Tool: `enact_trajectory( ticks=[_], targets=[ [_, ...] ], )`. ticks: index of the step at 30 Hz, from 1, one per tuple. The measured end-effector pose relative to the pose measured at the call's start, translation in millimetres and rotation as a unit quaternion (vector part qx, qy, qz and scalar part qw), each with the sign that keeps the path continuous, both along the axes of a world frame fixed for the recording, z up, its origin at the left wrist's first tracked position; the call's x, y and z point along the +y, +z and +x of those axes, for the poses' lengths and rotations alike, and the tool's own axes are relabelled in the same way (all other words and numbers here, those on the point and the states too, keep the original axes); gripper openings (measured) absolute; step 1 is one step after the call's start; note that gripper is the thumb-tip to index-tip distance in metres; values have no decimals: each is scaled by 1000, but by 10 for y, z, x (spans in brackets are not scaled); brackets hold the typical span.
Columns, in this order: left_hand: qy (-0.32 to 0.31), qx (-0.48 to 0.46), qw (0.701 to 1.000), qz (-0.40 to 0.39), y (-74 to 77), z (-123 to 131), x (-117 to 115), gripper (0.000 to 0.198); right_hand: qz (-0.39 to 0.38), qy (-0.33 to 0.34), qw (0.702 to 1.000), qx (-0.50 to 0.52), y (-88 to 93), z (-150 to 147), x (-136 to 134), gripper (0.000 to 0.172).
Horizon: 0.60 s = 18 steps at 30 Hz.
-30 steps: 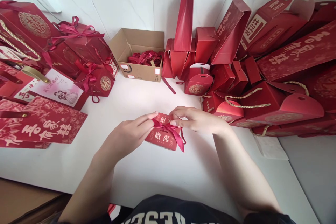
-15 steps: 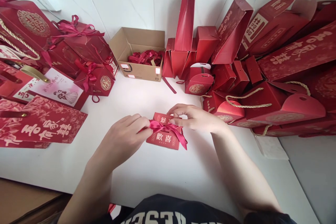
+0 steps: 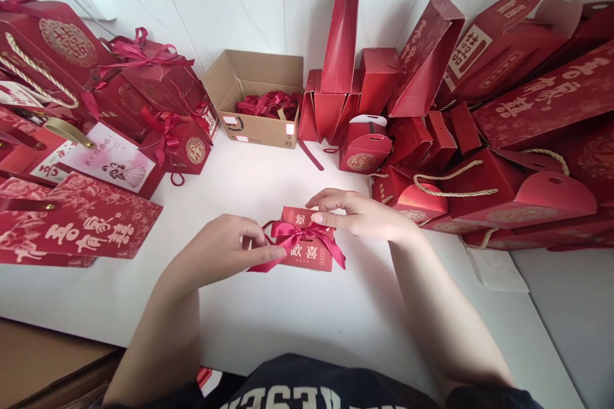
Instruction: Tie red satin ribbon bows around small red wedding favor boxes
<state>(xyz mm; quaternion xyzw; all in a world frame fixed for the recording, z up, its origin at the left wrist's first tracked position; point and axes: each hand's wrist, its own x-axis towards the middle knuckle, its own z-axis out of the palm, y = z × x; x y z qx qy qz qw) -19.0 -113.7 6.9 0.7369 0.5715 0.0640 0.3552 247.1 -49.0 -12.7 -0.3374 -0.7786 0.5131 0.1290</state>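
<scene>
Small red box: it lay on the white table (image 3: 249,326) just below the middle of the frame, its lid (image 3: 307,262) showing pale characters; it looked closed.
Ribbon bow: the bow (image 3: 301,233) crossed the lid and, by its look, was already formed, with a loop to either side of the centre; one tail ran to the lower left of the lid, the other past its right edge.
Left to do: shaping of the loops and tails seemed the only part unfinished; how firm the knot was could not be told.
Left hand: the hand (image 3: 223,249) came in from the left, thumb laid along the left tail, fingers bent above it; whether they pinched the ribbon could not be told.
Right hand: the hand (image 3: 357,214) reached in from the right, thumb at the bow's right loop, index finger arched apart from it towards the far edge; a firm grip could not be made out.
Forearms: both rose from the lower corners and slanted inwards, wrists low near the table.
Ribbon carton: the cardboard carton (image 3: 259,133) stood open at upper middle, holding red ribbons (image 3: 268,104).
</scene>
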Motion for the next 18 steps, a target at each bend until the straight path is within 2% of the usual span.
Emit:
enact_trajectory(
  ticks=[4, 10, 18],
  targets=[
    [-28, -31, 997, -70, -95, 75, 10, 47, 17, 8, 1000, -8, -18, 25, 8, 38],
    [-33, -98, 980, -169, -113, 82, 80, 44, 27, 30, 999, 0, -26, 61, 29, 30],
    [-35, -114, 964, -239, -169, 49, 148, 42, 39, 52, 998, 19, -100, 27, 71, 25]
  ],
)
